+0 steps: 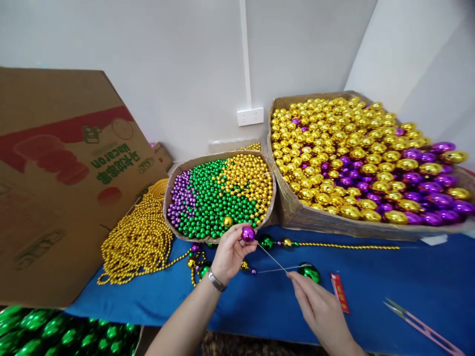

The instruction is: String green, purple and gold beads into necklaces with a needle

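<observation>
Between the thumb and fingers of my left hand (230,252) is a shiny purple bead (248,234). A thin pale thread (272,258) runs from that bead to my right hand (319,306), whose fingertips pinch it; whether a needle is on it I cannot tell. Another thread stretches from a small purple bead to a large green bead (309,272) beside my right hand. Behind my hands lies a strand of gold beads (345,245) with a green and a gold bead at its left end. More strung beads (194,261) rest left of my left wrist.
A box of small purple, green and gold beads (211,198) stands behind my hands. At right is a large box of gold and purple beads (352,163). Gold bead strands (137,242) are heaped beside a cardboard box (55,198). Pink-handled tweezers (423,326) and a red packet (340,292) lie right.
</observation>
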Demonstrator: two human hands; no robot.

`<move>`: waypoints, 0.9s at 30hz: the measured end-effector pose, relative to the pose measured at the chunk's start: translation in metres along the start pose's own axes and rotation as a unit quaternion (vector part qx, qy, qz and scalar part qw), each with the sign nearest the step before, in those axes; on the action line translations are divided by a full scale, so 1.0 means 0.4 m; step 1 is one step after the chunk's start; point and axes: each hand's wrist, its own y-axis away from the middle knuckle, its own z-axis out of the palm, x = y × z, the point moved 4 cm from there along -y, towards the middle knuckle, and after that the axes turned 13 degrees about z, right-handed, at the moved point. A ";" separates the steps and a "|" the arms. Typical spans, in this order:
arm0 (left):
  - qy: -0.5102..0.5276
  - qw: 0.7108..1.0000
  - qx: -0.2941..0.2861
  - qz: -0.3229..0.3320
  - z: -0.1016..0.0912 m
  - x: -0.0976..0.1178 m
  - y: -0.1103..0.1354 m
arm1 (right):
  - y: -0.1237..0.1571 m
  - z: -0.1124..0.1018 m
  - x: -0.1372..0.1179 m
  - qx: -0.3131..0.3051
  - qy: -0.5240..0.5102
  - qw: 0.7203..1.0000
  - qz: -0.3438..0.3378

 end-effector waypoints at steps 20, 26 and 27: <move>0.000 0.997 0.066 -0.027 -0.010 -0.028 0.016 | 0.007 -0.012 -0.011 -0.011 0.042 0.999 -0.012; 0.028 0.997 0.068 -0.034 -0.013 -0.036 0.015 | 0.006 -0.024 -0.012 -0.006 0.011 1.000 -0.012; 0.027 0.997 0.065 -0.034 -0.013 -0.036 0.015 | 0.006 -0.025 -0.012 -0.003 0.010 1.000 -0.014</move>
